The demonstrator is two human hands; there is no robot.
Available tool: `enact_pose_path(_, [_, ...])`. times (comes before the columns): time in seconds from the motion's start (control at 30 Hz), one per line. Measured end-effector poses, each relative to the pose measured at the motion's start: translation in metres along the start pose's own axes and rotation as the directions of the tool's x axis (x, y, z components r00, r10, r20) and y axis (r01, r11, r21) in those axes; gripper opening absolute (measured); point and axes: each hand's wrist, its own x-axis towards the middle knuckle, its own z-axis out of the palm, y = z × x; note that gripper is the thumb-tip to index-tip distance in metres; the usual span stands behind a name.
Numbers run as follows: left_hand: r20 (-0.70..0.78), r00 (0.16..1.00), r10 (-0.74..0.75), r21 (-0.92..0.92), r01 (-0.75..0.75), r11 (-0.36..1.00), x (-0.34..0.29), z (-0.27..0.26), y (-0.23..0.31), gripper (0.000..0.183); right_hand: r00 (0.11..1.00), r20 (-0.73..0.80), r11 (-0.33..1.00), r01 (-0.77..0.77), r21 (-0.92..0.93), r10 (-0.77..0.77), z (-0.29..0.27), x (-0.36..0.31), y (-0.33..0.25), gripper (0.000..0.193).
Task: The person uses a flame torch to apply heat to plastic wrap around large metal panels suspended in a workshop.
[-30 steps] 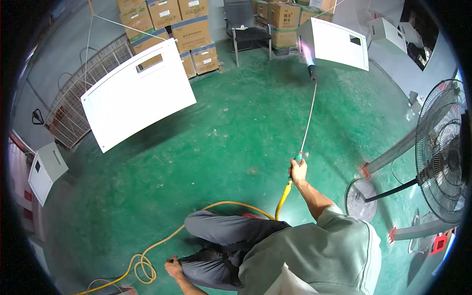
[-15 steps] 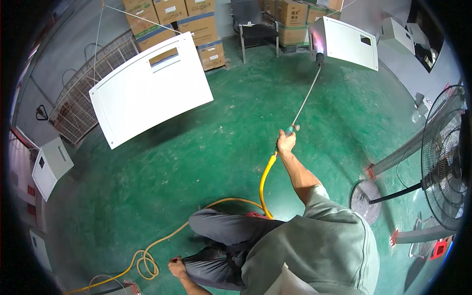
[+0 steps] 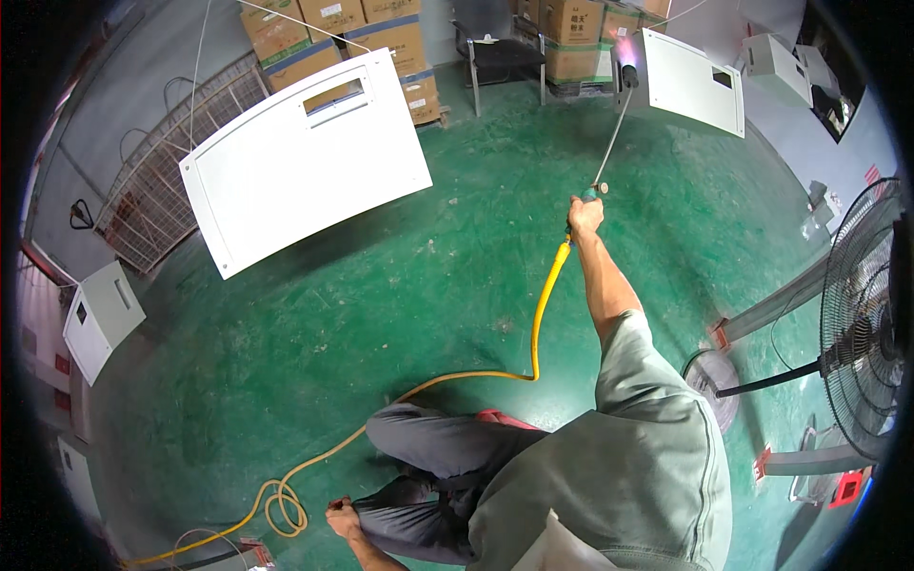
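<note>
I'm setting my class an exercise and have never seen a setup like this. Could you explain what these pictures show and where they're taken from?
There is no robot here, only a person's two bare hands. A wide fisheye camera on the person's head looks down, so straight edges bend toward the rim.

The right hand grips a long torch, whose flame burns beside the left end of a white casing. The left hand is by the knee and seems to hold nothing. On the green floor lies a yellow hose leading up to the torch. A large white panel hangs at left; a fan stands at right.
</note>
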Motion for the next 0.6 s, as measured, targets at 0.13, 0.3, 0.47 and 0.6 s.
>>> enact_pose_path(0.13, [0.007,1.000,0.009,-0.012,-0.009,1.000,0.004,0.004,-0.007,0.025,1.000,0.009,0.995,-0.029,-0.096,0.030,-0.008,0.017,0.009,0.050])
enact_pose_path(0.3, [0.001,1.000,-0.002,0.023,0.002,1.000,0.002,-0.001,-0.002,0.027,0.997,0.038,0.983,-0.054,-0.178,0.062,-0.021,0.025,0.023,0.046])
enact_pose_path(0.47, [0.013,1.000,-0.016,0.042,0.015,0.999,0.002,0.002,0.002,0.027,0.991,0.019,0.970,-0.124,-0.209,0.131,-0.032,0.035,0.041,0.039])
enact_pose_path(0.6, [0.013,1.000,-0.008,-0.002,0.008,1.000,0.001,0.001,-0.004,0.028,0.990,0.002,0.960,-0.137,-0.243,0.142,-0.039,0.030,0.054,0.034])
